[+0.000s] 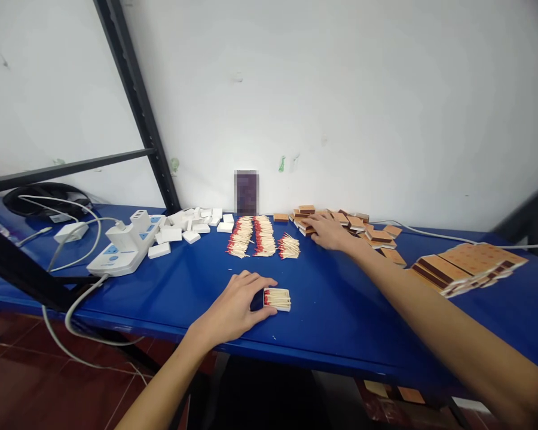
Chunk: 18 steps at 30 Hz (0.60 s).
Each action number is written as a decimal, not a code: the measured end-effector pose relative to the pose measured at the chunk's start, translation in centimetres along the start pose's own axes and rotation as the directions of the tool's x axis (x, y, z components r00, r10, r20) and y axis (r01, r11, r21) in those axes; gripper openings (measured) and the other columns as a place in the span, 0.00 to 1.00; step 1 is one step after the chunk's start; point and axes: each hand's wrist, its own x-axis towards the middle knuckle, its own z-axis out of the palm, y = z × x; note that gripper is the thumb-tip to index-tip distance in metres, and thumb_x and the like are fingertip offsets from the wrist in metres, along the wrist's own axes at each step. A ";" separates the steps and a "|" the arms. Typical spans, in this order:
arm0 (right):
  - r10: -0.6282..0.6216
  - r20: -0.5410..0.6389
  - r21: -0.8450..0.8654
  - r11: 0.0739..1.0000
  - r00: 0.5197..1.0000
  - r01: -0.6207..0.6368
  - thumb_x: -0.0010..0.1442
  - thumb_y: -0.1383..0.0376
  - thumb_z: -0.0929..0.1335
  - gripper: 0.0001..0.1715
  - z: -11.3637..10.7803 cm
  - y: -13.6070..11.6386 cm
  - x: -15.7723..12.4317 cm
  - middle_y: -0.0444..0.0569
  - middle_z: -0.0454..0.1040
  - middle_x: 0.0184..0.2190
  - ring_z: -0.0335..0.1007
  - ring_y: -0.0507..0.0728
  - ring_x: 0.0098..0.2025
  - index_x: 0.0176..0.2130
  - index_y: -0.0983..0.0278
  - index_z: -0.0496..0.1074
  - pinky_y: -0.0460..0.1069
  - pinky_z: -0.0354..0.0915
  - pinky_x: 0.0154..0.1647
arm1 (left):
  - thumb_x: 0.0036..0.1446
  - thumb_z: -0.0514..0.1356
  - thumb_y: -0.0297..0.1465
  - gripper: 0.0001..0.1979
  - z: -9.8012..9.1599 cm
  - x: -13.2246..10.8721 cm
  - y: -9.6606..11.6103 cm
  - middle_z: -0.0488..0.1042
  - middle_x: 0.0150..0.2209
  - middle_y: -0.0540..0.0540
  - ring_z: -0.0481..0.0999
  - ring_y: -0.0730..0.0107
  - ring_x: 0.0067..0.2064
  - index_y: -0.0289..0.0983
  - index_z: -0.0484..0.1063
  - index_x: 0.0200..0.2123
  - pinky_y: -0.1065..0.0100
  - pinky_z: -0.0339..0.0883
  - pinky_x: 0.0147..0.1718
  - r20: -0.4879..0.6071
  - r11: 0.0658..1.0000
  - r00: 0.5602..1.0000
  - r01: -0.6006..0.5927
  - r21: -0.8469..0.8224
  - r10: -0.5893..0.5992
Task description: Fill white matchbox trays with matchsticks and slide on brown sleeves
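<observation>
My left hand [235, 307] grips a small white matchbox tray [287, 308] at its left end, thumb in front and fingers behind. Red-tipped matches [278, 298] lie side by side in this tray, which rests on the blue table near its front edge. Farther back, my right hand [327, 232] reaches into a pile of orange-brown matchbox sleeves [341, 218]. Its fingers and thumb close about a sleeve [305, 229] at the pile's left side; the fingertips are partly hard to make out. Loose matches [265, 237] lie in rows between the hands and the wall.
White empty trays [192, 220] are heaped at the back left, beside a power strip [123, 248] with cables. Flat stacked sleeves [470, 266] lie at right. A dark blurred panel [247, 192] leans on the wall. A black metal post [137, 101] rises at left.
</observation>
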 end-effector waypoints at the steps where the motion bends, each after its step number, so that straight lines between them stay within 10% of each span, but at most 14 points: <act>1: -0.019 0.016 -0.011 1.000 1.000 0.020 0.58 0.71 0.63 0.26 -0.1 0.0 0.1 0.59 0.69 0.56 0.59 0.66 0.59 0.56 0.66 0.69 0.61 0.52 0.60 | 0.62 0.60 0.41 0.19 0.0 0.0 0.0 0.72 0.53 0.48 0.67 0.58 0.56 0.47 0.67 0.56 0.52 0.54 0.60 -0.001 1.000 1.000 0.002 -0.007 -0.002; 12: 0.009 0.101 -0.043 0.999 0.995 -0.005 0.59 0.58 0.69 0.21 -2.0 0.5 0.7 0.57 0.75 0.50 0.66 0.66 0.53 0.50 0.65 0.74 0.56 0.60 0.52 | 0.67 0.53 0.40 0.20 -0.4 -0.1 0.3 0.69 0.48 0.45 0.67 0.60 0.49 0.49 0.63 0.61 0.55 0.59 0.53 0.064 0.994 0.994 -0.091 0.067 0.086; 18: 0.001 -0.052 0.045 0.999 0.999 0.002 0.60 0.58 0.68 0.20 -3.9 -1.9 -2.6 0.57 0.75 0.49 0.67 0.65 0.51 0.49 0.65 0.71 0.57 0.61 0.52 | 0.71 0.45 0.37 0.19 -0.6 0.1 0.9 0.65 0.43 0.45 0.65 0.63 0.44 0.52 0.64 0.61 0.60 0.60 0.45 0.126 0.964 0.976 -0.196 0.181 0.175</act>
